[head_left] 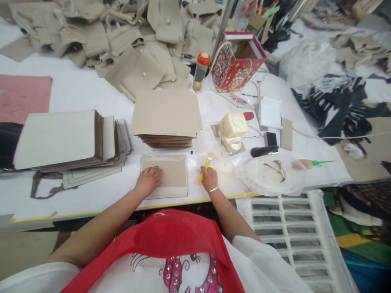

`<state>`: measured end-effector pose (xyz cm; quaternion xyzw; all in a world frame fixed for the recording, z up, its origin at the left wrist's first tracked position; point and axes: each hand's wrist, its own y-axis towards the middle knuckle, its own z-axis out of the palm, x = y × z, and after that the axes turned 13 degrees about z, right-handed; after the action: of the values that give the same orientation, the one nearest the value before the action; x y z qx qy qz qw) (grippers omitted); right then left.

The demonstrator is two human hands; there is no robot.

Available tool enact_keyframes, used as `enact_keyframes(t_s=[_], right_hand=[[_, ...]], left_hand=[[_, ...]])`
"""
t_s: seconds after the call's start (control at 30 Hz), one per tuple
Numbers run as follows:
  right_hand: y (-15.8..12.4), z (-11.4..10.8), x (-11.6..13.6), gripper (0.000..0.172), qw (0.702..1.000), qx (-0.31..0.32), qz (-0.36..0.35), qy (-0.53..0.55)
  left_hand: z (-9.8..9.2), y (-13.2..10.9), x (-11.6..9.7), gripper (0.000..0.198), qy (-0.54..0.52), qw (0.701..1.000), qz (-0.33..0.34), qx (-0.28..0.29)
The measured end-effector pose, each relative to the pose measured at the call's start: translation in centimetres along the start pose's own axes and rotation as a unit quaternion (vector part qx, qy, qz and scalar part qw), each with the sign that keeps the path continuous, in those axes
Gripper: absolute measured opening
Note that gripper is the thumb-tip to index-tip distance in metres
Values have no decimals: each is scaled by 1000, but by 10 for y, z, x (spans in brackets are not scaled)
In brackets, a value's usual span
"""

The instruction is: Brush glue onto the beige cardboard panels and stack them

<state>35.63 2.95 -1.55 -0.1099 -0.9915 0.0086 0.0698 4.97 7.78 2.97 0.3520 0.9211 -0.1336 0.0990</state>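
My left hand (149, 180) lies with its fingers spread on a flat beige panel (174, 173) near the table's front edge. A paler strip runs along that panel's upper edge and looks glossy. In my right hand (209, 179) is a small paint brush (201, 176) with a yellow handle, its pale bristles pointing away from me. The brush is just right of the panel, over the white table cover. Behind the panel stands a stack of beige sheets (166, 114). A cream plastic container (232, 128) sits beyond the brush, to the right.
A tall stack of grey-edged panels (61, 136) stands at left. Beige bag pieces (122, 36) are heaped at the back. Right of centre are a red gift bag (240, 61), an orange-capped jar (200, 71), a black stapler (264, 151) and a clear plastic bag (271, 177).
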Motion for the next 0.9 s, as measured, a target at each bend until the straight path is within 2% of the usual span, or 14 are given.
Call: enact_keyframes(t_s=[0.07,0.13,0.2,0.27,0.33,0.4,0.47,0.5,0.53,0.6,0.7,0.8,0.9], right_hand=[[4,-1,-3,27,1000,7,-13,10],[5,-7,-5,25,999,3,-15,38],[3,-16,-2,25,997,-13,-13,74],[-2,-27,7,25,994,-33,-7,105],[-9,-37,21,23,991,-46,-5,127],[-16,-44,37,22,989,-46,-11,138],[-22,-46,49,20,988,-40,-25,148],[-23,-47,53,19,986,-38,-33,156],[-25,-47,56,17,984,-40,-41,169],[-25,-50,60,19,974,-55,-59,212],[-22,-55,66,30,950,-73,-95,288],[-16,-59,78,30,932,-23,-136,334],[-12,-55,90,25,932,49,-116,341]], left_hand=[[-4,1,-1,43,-1,1000,-4,9],[-8,3,-6,43,-12,1000,-16,-4],[-12,8,-18,43,-59,997,-25,-50],[-15,19,-38,42,-171,980,-36,-94],[-15,35,-60,41,-327,936,-65,-108],[-14,52,-79,40,-460,875,-107,-107],[-12,65,-89,39,-528,833,-124,-108],[-12,68,-90,38,-539,826,-124,-113],[-12,69,-89,37,-535,828,-118,-121],[-13,64,-81,34,-496,852,-80,-150],[-21,46,-66,26,-411,894,29,-173],[-35,28,-54,23,-353,919,105,-138],[-49,16,-38,21,-337,929,76,-137]])
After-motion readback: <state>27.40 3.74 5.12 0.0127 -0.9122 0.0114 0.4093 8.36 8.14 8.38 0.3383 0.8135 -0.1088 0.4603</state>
